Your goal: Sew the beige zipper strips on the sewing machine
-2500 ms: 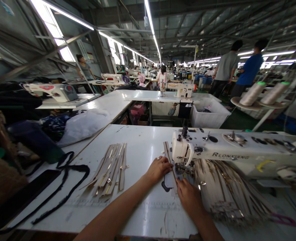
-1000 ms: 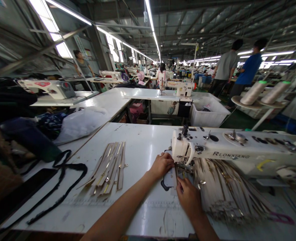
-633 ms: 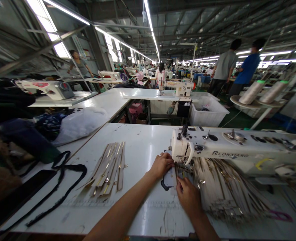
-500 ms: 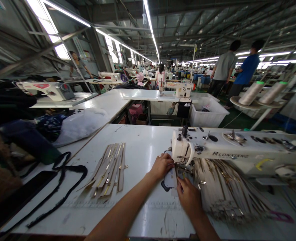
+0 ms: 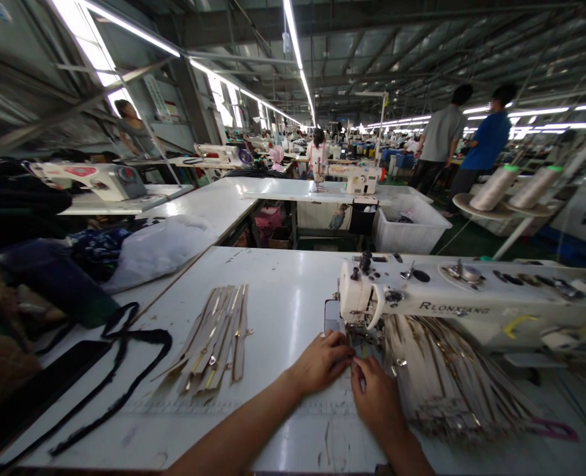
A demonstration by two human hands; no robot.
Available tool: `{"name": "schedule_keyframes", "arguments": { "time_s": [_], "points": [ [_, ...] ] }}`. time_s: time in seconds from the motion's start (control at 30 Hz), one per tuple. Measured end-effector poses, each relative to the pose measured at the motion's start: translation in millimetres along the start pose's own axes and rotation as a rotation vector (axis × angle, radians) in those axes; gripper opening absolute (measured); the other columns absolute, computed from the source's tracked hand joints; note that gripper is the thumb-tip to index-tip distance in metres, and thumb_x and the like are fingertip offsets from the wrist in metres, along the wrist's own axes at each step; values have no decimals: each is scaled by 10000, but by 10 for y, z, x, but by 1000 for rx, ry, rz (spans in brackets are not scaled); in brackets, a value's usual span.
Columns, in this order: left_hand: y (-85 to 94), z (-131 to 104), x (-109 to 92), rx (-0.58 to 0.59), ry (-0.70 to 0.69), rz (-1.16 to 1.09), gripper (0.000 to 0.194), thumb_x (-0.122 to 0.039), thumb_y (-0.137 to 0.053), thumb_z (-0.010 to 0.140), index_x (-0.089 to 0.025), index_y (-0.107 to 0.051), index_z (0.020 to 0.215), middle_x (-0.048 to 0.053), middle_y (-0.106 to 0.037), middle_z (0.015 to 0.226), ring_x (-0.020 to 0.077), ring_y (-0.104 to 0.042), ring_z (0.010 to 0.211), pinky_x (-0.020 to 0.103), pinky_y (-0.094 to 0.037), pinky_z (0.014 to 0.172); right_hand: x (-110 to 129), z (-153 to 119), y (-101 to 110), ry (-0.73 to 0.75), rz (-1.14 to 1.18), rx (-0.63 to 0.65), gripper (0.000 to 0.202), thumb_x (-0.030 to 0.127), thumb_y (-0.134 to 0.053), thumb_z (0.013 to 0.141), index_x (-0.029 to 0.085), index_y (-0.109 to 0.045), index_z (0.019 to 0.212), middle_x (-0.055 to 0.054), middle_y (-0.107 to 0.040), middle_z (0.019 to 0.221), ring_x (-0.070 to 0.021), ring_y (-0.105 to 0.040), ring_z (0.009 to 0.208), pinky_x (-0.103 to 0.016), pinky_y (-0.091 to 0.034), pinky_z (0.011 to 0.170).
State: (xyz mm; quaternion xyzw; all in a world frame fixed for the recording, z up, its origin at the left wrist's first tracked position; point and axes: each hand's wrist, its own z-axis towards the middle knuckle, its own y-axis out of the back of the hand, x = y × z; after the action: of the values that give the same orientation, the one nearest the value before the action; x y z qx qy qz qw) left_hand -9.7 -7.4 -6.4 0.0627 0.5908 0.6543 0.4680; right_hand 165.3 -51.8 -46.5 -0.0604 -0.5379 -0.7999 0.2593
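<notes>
Meanwhile, both hands, left hand (image 5: pixel 323 362) and right hand (image 5: pixel 376 395), pinch a zipper strip (image 5: pixel 333 318) under the sewing machine (image 5: pixel 452 297) presser foot; feeding it straight likely comes next.

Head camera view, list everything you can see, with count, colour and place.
sewing machine: one, white, right on the table
table: one, white, foreground
zippers: one fanned batch, beige, left of the hands
zipper heap: one, beige, under the machine arm
strap: one, black, table's left edge
plastic bag: one, white, far left
thread cones: two, cream, right
bin: one, white, behind
standing people: two, grey and blue shirts, right background
left hand: at the presser foot
right hand: beside it, fingertips meeting
</notes>
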Motion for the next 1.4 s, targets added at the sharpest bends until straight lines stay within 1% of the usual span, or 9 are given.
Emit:
{"name": "schedule_keyframes", "arguments": {
  "time_s": [0.13,0.3,0.43,0.53,0.77,1.1,1.27,1.4],
  "points": [
    [-16,5,29,-5,-11,-10,238,-271,-485,935,-224,-652,1097,81,-570,1056,225,-508,995,368,-427,897,20,-88,39,-36,92,-13,231,149,-428,863,193,-630,964,-43,-638,815,-175,-632,737,-287,-479,682],
    [-2,12,21,-10,-28,-3,234,-280,-479,942,-215,-674,1056,84,-583,1037,218,-519,976,357,-427,880,40,-114,57,-32,140,-20,200,147,-441,853,204,-624,911,-23,-608,766,-160,-600,672,-279,-459,647],
    [-15,4,26,-9,-33,-2,240,-283,-470,949,-217,-681,1042,85,-585,1029,215,-524,970,352,-430,872,37,-118,52,-46,186,-66,176,163,-462,849,185,-602,954,-40,-596,821,-169,-600,741,-282,-479,678],
    [-28,5,34,-11,-40,5,221,-271,-489,940,-219,-679,1041,76,-587,1021,211,-522,963,348,-430,865,29,-133,36,-26,180,-87,183,159,-465,849,182,-606,965,-45,-589,840,-177,-599,773,-297,-487,707],
    [-21,15,20,-13,-55,36,217,-270,-488,941,-209,-680,1023,78,-592,1005,211,-528,941,352,-428,855,-13,-166,-18,21,200,-50,215,145,-422,885,164,-636,899,-48,-568,807,-163,-591,754,-286,-483,719],
    [9,-6,-22,-5,-58,39,232,-262,-480,922,-211,-667,1049,83,-585,1005,217,-527,938,363,-432,851,69,-148,32,13,113,4,231,133,-402,883,155,-630,907,-55,-562,830,-168,-576,773,-287,-462,749],
    [11,0,-27,-24,-48,60,249,-283,-465,935,-203,-663,1064,81,-602,979,213,-538,922,359,-443,843,99,-106,14,-17,55,3,251,134,-399,882,167,-646,912,-54,-574,836,-166,-582,763,-274,-447,719],
    [-32,-9,8,-53,-48,87,250,-268,-463,945,-199,-665,1076,75,-636,949,211,-557,914,352,-460,825,121,-26,25,-40,10,29,255,128,-410,876,171,-659,904,-57,-587,841,-171,-590,767,-278,-441,715]
  ]
}}
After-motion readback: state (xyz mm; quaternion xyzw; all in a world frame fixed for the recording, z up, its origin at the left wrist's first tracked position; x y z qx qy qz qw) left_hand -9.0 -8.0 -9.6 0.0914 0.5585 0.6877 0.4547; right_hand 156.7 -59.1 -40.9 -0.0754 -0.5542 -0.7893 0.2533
